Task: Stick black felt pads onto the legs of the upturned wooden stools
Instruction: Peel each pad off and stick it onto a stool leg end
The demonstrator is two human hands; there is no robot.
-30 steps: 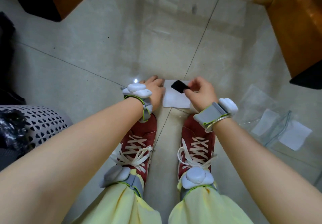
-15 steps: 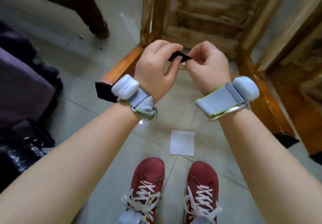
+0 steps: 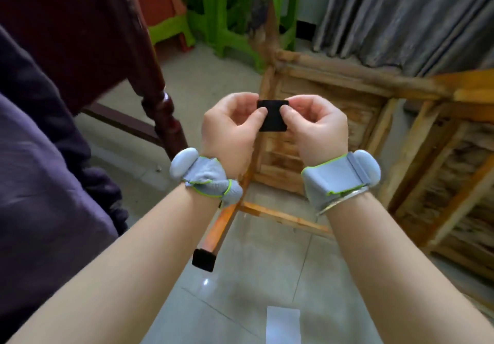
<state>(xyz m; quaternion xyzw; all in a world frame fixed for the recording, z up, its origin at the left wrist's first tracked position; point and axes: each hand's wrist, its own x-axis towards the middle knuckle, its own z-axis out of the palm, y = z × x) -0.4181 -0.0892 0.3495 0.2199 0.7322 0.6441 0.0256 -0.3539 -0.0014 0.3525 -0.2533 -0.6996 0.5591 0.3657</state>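
A square black felt pad [image 3: 272, 115] is held flat between both hands at chest height. My left hand [image 3: 230, 127] pinches its left edge and my right hand [image 3: 315, 127] pinches its right edge. Below them an upturned wooden stool [image 3: 320, 119] lies with its legs pointing toward me. Its near left leg [image 3: 222, 226] carries a black pad [image 3: 203, 259] on its end. A second upturned wooden stool [image 3: 441, 183] stands to the right. The far leg [image 3: 263, 22] of the first stool has a bare, worn end.
A white backing sheet [image 3: 283, 325] lies on the tiled floor near the bottom. Dark wooden furniture [image 3: 157, 113] and purple cloth [image 3: 48, 183] fill the left. Green [image 3: 235, 22] and red plastic stools [image 3: 160, 4] stand at the back, beside a grey curtain [image 3: 401, 17].
Both hands rose from the sheet on the floor with the pad, and my view lifted from my shoes to the stools. The pad now faces me flat between both hands.
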